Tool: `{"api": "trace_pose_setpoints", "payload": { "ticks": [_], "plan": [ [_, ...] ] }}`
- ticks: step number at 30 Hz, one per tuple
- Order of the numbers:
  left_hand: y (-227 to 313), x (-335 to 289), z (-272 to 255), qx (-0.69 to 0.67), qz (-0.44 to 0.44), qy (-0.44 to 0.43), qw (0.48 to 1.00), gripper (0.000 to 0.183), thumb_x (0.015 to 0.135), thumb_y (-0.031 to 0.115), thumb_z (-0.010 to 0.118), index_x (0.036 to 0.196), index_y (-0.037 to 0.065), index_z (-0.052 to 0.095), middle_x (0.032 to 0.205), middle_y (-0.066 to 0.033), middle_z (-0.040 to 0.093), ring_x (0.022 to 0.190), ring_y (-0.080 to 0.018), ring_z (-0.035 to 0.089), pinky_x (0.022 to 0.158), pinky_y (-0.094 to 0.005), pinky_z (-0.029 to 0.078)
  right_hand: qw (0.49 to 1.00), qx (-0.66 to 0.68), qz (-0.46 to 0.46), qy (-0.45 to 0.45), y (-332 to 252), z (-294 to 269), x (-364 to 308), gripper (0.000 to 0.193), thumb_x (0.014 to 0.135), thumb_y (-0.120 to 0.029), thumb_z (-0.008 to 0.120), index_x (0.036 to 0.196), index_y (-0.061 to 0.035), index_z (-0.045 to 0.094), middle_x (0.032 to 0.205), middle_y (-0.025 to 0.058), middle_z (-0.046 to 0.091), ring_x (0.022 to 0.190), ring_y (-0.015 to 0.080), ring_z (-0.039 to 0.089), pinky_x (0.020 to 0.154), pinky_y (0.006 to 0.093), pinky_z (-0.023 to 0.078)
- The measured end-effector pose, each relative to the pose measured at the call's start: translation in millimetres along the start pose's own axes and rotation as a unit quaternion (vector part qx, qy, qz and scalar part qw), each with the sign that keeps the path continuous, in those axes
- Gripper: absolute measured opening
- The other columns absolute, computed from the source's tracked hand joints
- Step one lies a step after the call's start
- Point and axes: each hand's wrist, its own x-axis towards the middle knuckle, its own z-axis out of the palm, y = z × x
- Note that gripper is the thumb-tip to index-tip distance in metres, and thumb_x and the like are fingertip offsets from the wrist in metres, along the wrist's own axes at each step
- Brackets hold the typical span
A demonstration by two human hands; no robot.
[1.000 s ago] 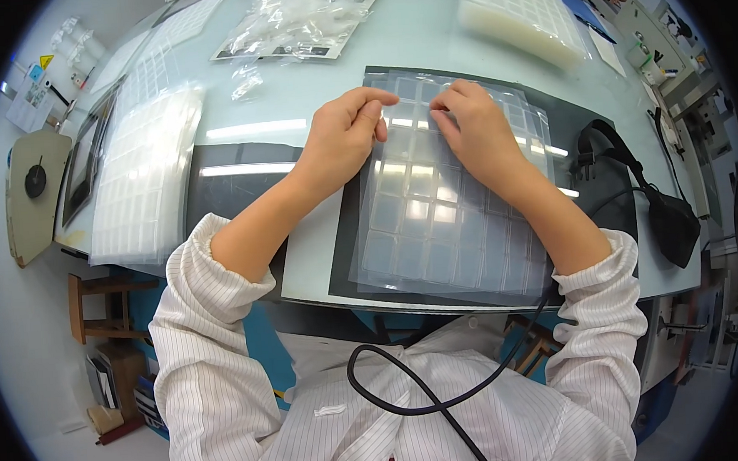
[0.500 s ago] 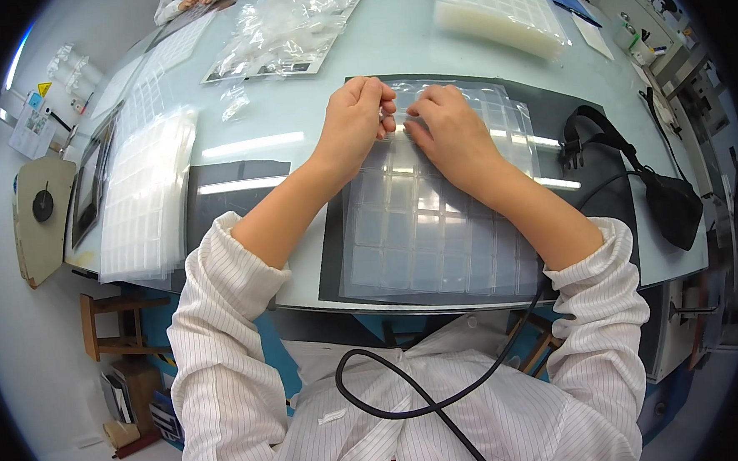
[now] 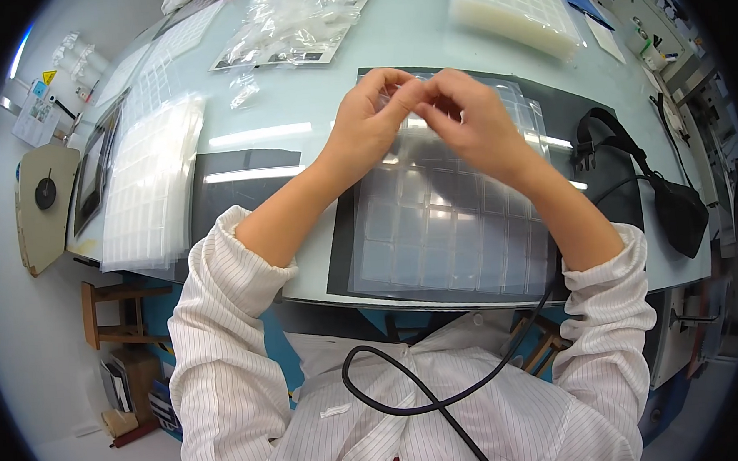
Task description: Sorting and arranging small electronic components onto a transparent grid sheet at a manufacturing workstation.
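Note:
Over the far part of a clear plastic sheet with a grid of square pockets (image 3: 436,244), my two hands meet fingertip to fingertip. My left hand (image 3: 372,120) is closed, its thumb stretched toward the right hand and its fingers curled. Thumb and fingers of my right hand (image 3: 476,125) are pinched against the left thumb tip. Whatever lies between the fingertips is hidden or too small to name. The pocket sheet, apparently layered, rests on a dark mat (image 3: 341,261) and mirrors the ceiling lights.
A stack of pocket sheets (image 3: 154,183) lies at left, another stack (image 3: 512,14) at far right. Small clear bags (image 3: 291,26) are heaped at the back. A black pouch with a strap (image 3: 677,214) sits at right. A black cable (image 3: 478,396) loops across my front.
My hands have come together; before, they were slightly apart above the sheet. The right hand has turned, its thumb and fingers now pinching. The whole view has shifted a little.

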Motion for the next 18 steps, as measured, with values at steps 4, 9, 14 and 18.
{"api": "trace_pose_setpoints", "payload": {
  "ticks": [4,9,14,18],
  "plan": [
    [2,-8,-5,0.11,0.02,-0.075,0.991,0.03,0.104,0.031,0.057,0.098,0.003,0.066,0.072,0.002,0.055,0.064,-0.0051,0.046,0.057,-0.0221,0.04,0.974,0.205,0.094,-0.018,-6,-16,-3,0.016,0.099,-0.012,0.064,0.102,0.0024,0.068,0.097,0.0023,0.068,0.085,0.0077,0.06,0.079,0.0252,0.05],
    [12,-10,5,0.015,-0.048,-0.082,0.995,0.029,0.107,0.029,0.052,0.1,0.005,0.065,0.068,0.0039,0.052,0.059,-0.004,0.046,0.053,-0.0203,0.038,0.989,-0.139,0.03,0.029,19,-8,-24,0.011,0.093,-0.009,0.066,0.1,-0.0007,0.069,0.097,0.0086,0.066,0.087,0.0232,0.063,0.078,0.0325,0.051],
    [6,-10,6,0.044,-0.031,-0.034,0.998,0.025,0.107,0.017,0.046,0.101,0.002,0.065,0.067,0.0014,0.055,0.055,-0.0053,0.048,0.05,-0.0221,0.04,0.983,-0.181,0.017,0.006,16,-2,-24,0.008,0.088,-0.007,0.068,0.094,-0.0014,0.068,0.099,0.0109,0.063,0.098,0.0307,0.058,0.084,0.0389,0.05],
    [6,-10,5,0.042,-0.033,-0.031,0.998,0.024,0.106,0.017,0.045,0.101,0.002,0.063,0.069,0.0008,0.055,0.057,-0.0061,0.049,0.053,-0.0227,0.042,0.981,-0.192,-0.009,0.036,18,1,-27,0.006,0.087,-0.006,0.068,0.09,-0.0011,0.066,0.099,0.01,0.063,0.099,0.0303,0.057,0.084,0.0399,0.049]
  ]
}}
